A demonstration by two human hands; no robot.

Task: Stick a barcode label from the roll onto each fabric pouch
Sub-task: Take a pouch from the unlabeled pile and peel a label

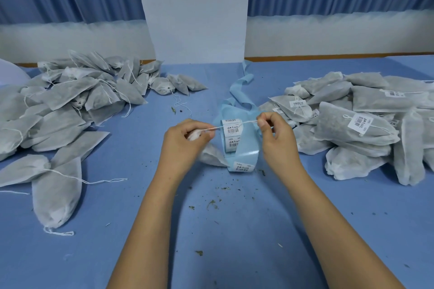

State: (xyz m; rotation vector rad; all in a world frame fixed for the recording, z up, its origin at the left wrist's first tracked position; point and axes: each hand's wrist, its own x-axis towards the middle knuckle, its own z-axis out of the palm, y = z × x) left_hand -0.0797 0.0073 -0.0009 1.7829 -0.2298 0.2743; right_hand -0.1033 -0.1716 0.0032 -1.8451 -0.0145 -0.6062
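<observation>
Clamping the left hand (pixel 185 135) round the gathered neck of one fabric pouch (pixel 212 156), grip curled tight on it. Pinching the drawstring (pixel 234 123) with the right hand (pixel 272 131), thumb and forefinger pressed together on the cord. Stretching that cord taut between the two grips, from 9 toward 3 o'clock and rising a little rightward. Letting the pouch body trail from the left grip toward 5 o'clock, lying on the tabletop (pixel 211 241).

Working with the label roll (pixel 231 135) standing just beyond the cord, between the hands, and its blue liner (pixel 246 148) looping down toward 6 o'clock. Carrying one label (pixel 242 168) at that liner end, at 7 o'clock from the right grip and 4 o'clock from the left; judging the right hand the nearer, though needing to drop the cord first.

Hiding the pouch mouth under the left palm, so not telling whether a knot is tied. Covering the pouch tip with the liner, so not telling whether tip and label are touching. Not making out the print on the labels.

Flanking the work with an unlabelled pile (pixel 70 101) at 10 o'clock and a labelled pile (pixel 352 112) at 2 o'clock.
</observation>
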